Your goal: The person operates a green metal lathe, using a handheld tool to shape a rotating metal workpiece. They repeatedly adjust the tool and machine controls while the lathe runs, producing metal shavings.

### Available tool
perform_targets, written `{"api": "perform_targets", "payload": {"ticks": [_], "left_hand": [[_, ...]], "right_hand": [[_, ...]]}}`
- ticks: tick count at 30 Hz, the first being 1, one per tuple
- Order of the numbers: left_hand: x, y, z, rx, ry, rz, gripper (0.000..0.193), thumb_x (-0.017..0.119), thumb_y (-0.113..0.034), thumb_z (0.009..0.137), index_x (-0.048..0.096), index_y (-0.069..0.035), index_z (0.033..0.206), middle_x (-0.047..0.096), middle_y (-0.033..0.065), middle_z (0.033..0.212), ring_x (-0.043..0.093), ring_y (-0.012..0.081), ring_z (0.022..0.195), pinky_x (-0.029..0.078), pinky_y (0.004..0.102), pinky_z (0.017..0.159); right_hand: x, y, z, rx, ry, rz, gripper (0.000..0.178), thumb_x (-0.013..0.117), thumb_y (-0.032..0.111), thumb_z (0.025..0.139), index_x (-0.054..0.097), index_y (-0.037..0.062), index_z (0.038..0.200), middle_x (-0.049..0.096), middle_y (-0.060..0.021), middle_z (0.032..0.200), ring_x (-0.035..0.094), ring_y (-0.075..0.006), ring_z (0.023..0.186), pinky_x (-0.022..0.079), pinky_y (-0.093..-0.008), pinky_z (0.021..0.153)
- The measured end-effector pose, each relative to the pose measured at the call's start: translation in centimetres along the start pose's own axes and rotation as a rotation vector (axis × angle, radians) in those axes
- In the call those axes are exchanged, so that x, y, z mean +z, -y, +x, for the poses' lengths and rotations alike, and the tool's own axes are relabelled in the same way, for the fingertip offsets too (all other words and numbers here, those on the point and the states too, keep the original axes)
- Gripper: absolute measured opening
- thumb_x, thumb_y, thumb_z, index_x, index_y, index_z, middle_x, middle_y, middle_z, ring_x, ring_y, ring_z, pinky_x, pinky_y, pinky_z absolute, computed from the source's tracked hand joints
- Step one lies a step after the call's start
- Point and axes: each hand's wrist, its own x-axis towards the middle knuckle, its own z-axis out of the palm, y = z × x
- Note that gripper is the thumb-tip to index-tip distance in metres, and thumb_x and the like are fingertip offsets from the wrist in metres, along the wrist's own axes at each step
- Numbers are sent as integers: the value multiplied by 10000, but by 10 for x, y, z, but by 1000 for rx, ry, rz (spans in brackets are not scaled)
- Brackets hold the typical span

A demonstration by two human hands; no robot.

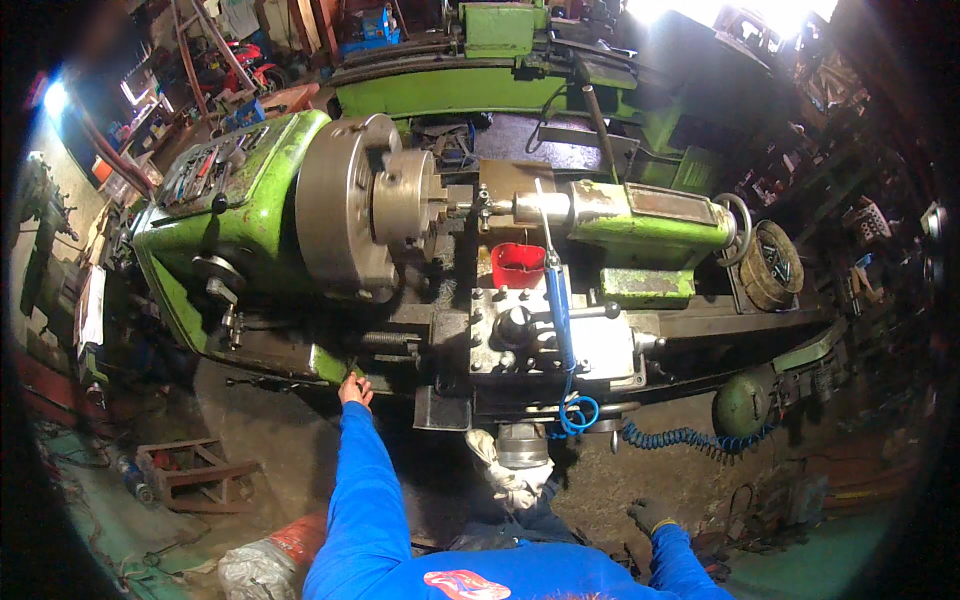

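Observation:
At the front lower edge of a green lathe (270,200), my left hand (356,390) is bare with its fingers curled in at the machine's edge. What lies in its grip is too small to make out. My right hand (652,516), in a dark glove, hangs low over the floor with loose fingers and holds nothing visible. The large chuck (345,205) faces the tailstock (650,215). Between them sits the tool post (515,325), with a blue air gun (558,310) lying across it. A red container (518,264) stands behind the tool post.
A coiled blue hose (680,438) runs along the lathe's front on the right. Pale rags (510,475) hang by a round handle in front of me. A rusty metal frame (195,475) and a white sack (258,572) rest on the floor at left. Another green machine (480,95) stands behind.

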Motion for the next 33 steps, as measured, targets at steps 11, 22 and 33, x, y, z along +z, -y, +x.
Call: {"api": "perform_targets", "payload": {"ticks": [11, 22, 33], "left_hand": [[-1, 1, 0, 42, 9, 12, 203, 682, -297, 1029, 672, -162, 1180, 710, -1, 1036, 696, 178, 932, 487, 400, 728], [8, 0, -1, 71, 19, -4, 248, 706, -245, 1019, 654, -113, 1223, 706, 7, 985, 696, 169, 834, 475, 329, 628], [3, 46, 5, 882, -400, 975, 447, 624, -162, 1042, 620, 83, 1416, 761, 268, 1134, 738, 439, 920, 600, 506, 873]], "right_hand": [[17, -35, 13, -10, -32, 46, 447, 709, 358, 960, 765, 34, 1263, 794, -125, 1020, 724, -225, 803, 578, -392, 759], [12, -22, 16, -18, -52, 19, 415, 713, 338, 960, 773, 43, 1246, 800, -135, 1076, 740, -220, 807, 585, -367, 726], [-3, -11, 4, -58, -105, -67, 375, 722, 334, 960, 806, 43, 1181, 806, -140, 958, 738, -233, 739, 593, -389, 724]]}}
